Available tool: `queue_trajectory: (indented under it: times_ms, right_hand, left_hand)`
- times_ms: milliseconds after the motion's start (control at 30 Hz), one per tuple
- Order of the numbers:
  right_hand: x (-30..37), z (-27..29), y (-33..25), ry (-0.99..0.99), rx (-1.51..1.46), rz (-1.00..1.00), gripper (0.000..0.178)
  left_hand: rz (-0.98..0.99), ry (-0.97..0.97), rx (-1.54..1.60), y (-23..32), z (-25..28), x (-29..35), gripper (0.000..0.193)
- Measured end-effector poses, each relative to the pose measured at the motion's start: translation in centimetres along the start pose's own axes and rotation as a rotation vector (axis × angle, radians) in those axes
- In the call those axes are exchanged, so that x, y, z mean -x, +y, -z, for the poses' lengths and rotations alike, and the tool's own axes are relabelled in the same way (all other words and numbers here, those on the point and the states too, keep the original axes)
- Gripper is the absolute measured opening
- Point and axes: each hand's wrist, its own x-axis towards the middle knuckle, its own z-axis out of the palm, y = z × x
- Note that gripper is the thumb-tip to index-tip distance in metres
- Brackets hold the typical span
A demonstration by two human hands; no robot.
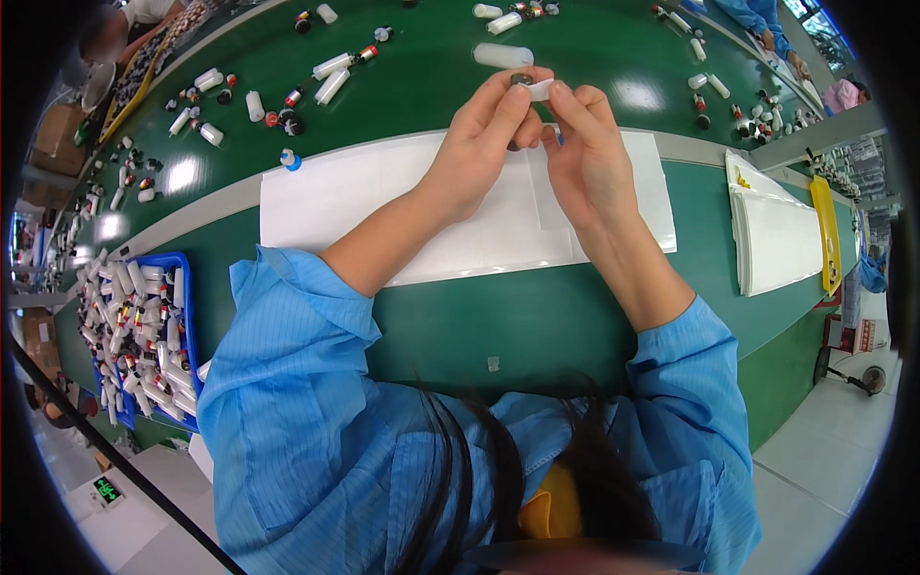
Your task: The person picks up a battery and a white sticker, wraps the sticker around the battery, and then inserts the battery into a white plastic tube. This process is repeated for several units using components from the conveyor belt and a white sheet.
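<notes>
Over the far part of the white sheet (374, 201), my two hands are held close together. My left hand (491, 129) is closed on a small dark round part (520, 79), mostly covered by the fingers. Thumb and finger of my right hand (591, 144) pinch a small white strip (541, 91), which touches or lies right beside the dark part. Something dark also shows below the left fingers, too hidden to name. Just beyond the hands, a translucent white bottle (503, 55) lies on its side on the green surface.
Several small white bottles with black and red parts (332, 67) lie scattered across the green belt. A blue crate (188, 287) at left is heaped with them. A small blue-capped bottle (290, 160) stands by the sheet. White sheets (781, 235) lie at right. Other people work across the belt.
</notes>
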Motion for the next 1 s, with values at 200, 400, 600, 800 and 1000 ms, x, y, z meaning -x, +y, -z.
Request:
queue_trajectory:
  times_ms: [200, 400, 600, 800, 1000]
  right_hand:
    - [-0.3, -0.1, -0.1, 0.042, 0.041, 0.119, 0.023]
    - [-0.7, 0.2, -0.1, -0.044, 0.132, 0.043, 0.023]
    - [-1.6, 0.7, -1.4, -0.211, 0.124, -0.194, 0.043]
    - [-1.6, 0.6, -2.7, -0.333, 0.643, 0.026, 0.050]
    - [-7.6, 6.7, -7.1, -0.064, 1.119, 0.217, 0.049]
  left_hand:
    - [-0.005, -0.010, 0.050, 0.1, 0.1, -0.6, 0.035]
    - [0.027, -0.044, 0.083, 0.5, 0.0, 0.4, 0.038]
    - [0.183, -0.211, 0.306, 1.1, 1.2, -0.3, 0.042]
    - [0.436, -0.172, 0.182, 2.5, 2.4, 0.0, 0.037]
    - [-0.269, 0.261, -1.781, 4.5, 8.3, -5.6, 0.018]
